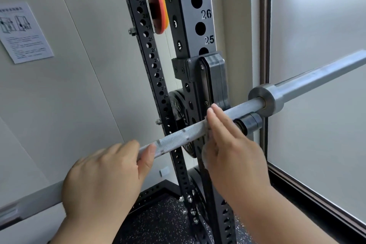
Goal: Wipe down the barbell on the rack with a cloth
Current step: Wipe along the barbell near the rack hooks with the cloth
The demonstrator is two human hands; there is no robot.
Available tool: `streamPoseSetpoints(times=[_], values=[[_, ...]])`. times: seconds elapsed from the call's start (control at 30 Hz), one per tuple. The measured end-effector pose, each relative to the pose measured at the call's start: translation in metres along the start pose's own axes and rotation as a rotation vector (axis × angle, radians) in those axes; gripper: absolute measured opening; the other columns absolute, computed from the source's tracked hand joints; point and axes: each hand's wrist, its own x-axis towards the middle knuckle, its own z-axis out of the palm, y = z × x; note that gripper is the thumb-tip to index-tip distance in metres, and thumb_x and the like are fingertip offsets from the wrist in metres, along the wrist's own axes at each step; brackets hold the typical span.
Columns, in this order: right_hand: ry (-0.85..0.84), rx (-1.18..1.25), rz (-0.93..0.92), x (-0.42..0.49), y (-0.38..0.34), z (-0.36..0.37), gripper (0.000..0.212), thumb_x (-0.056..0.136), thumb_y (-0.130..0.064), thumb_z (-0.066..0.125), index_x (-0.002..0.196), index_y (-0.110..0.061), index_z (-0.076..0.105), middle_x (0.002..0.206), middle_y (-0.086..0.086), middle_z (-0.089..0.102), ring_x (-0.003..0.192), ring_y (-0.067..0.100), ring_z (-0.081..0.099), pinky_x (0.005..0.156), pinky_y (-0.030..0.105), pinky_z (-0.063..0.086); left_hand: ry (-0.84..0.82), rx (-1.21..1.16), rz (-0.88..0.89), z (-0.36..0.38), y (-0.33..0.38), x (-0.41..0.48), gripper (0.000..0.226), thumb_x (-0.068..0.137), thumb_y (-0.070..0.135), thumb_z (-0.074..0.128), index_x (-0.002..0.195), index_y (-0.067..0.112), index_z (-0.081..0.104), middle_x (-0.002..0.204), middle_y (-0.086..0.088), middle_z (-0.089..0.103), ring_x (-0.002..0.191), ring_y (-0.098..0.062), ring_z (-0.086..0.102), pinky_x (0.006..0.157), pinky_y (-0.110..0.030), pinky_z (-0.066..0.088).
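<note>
**A:** Barbell (178,140) first: one bar, lying across the rack upright (200,45), running under both palms. The left hand (103,180) is curled round the shaft, thumb on top, steadying it.

**B:** And the right hand (231,150)?

**A:** Fingers straight and together, pressing a grey cloth (206,140) against the knurling; only an edge of it shows.

**B:** Best wrap the cloth fully round, I reckon, then slide beyond the fingertips to the collar (267,97).

**A:** Two hands, one cloth, one sleeve (320,77) farther out.
</note>
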Motion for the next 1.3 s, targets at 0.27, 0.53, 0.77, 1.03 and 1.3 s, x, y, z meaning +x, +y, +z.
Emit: streamPoseSetpoints(times=[0.27, 0.53, 0.77, 1.03, 1.3], values=[[-0.011, 0.006, -0.058, 0.0, 0.003, 0.003, 0.053, 0.099, -0.024, 0.05, 0.151, -0.02, 0.058, 0.159, -0.011, 0.052, 0.076, 0.014, 0.077, 0.045, 0.031, 0.056, -0.018, 0.0, -0.044, -0.001, -0.009, -0.009, 0.056, 0.108, 0.052, 0.033, 0.067, 0.017, 0.048, 0.055, -0.004, 0.045, 0.051, -0.034, 0.051, 0.055, -0.035, 0.023], [-0.051, 0.032, -0.187, -0.008, -0.006, 0.003, 0.052, 0.098, -0.019, 0.052, 0.149, -0.022, 0.061, 0.157, -0.011, 0.054, 0.065, 0.014, 0.074, 0.049, 0.034, 0.061, -0.116, -0.066, -0.13, -0.013, 0.004, -0.004, 0.051, 0.102, 0.046, 0.035, 0.061, 0.017, 0.043, 0.05, -0.005, 0.043, 0.045, -0.034, 0.048, 0.054, -0.032, 0.023], [-0.033, 0.037, -0.136, -0.013, -0.03, 0.01, 0.058, 0.088, -0.016, 0.069, 0.146, -0.021, 0.064, 0.155, -0.013, 0.057, 0.06, 0.014, 0.072, 0.042, 0.033, 0.057, -0.22, -0.142, -0.138, -0.016, 0.021, 0.007, 0.041, 0.105, 0.046, 0.034, 0.092, 0.031, 0.071, 0.101, 0.0, 0.061, 0.076, -0.035, 0.062, 0.063, -0.041, 0.047], [0.018, 0.083, -0.051, -0.005, -0.008, 0.008, 0.051, 0.098, -0.022, 0.056, 0.148, -0.022, 0.061, 0.159, -0.011, 0.052, 0.074, 0.017, 0.077, 0.05, 0.035, 0.059, -0.408, -0.145, -0.02, -0.003, 0.035, 0.048, 0.069, 0.092, 0.078, 0.009, 0.072, 0.022, 0.044, 0.061, 0.002, 0.057, 0.06, -0.016, 0.058, 0.055, -0.03, 0.044], [0.049, 0.132, -0.009, -0.003, -0.005, 0.008, 0.05, 0.099, -0.024, 0.053, 0.149, -0.021, 0.061, 0.158, -0.012, 0.054, 0.088, 0.02, 0.078, 0.055, 0.04, 0.062, -0.211, -0.04, 0.112, 0.0, 0.02, 0.023, 0.056, 0.099, 0.068, 0.035, 0.067, 0.021, 0.037, 0.049, 0.005, 0.04, 0.037, -0.026, 0.039, 0.05, -0.023, 0.01]])
